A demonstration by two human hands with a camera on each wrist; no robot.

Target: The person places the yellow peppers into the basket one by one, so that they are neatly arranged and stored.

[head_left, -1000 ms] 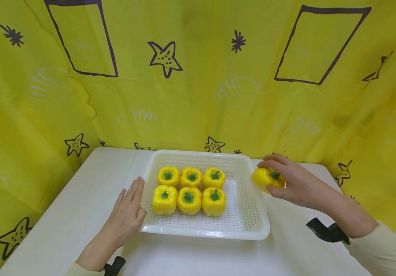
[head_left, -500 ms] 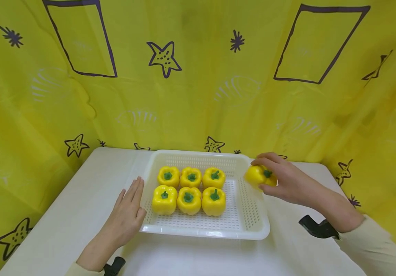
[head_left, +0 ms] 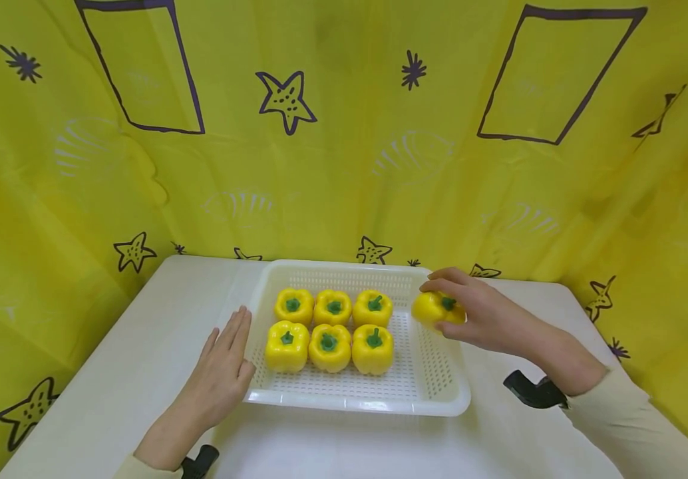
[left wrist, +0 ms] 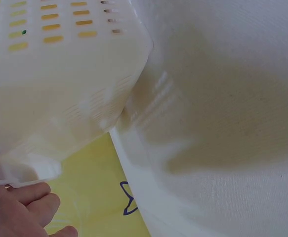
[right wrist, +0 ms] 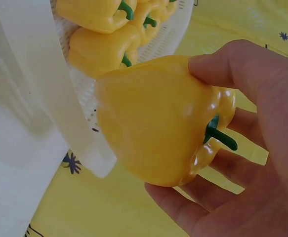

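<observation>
Between thumb and fingers my right hand (head_left: 478,309) grips a yellow bell pepper (head_left: 430,309) with a green stem. In the head view it appears over the right side of a white perforated basket (head_left: 356,404); the right wrist view shows this pepper (right wrist: 148,118) tilted, its stem toward the palm. Two rows of yellow bell peppers (head_left: 329,347) stand in the basket, stems up. My left hand (head_left: 218,376) lies with straight fingers along the basket's left side. The left wrist view catches part of that hand (left wrist: 20,212) at the basket's rim (left wrist: 40,170).
A white table (head_left: 110,359) carries the basket. Yellow curtain cloth (head_left: 344,166) with dark star drawings surrounds the table at the back and sides. Inside the basket, bare perforated floor (head_left: 404,352) shows right of the peppers.
My right hand has moved left with its bell pepper, from beyond the basket's right rim to over the basket's right part. The left hand and the other peppers have stayed put.
</observation>
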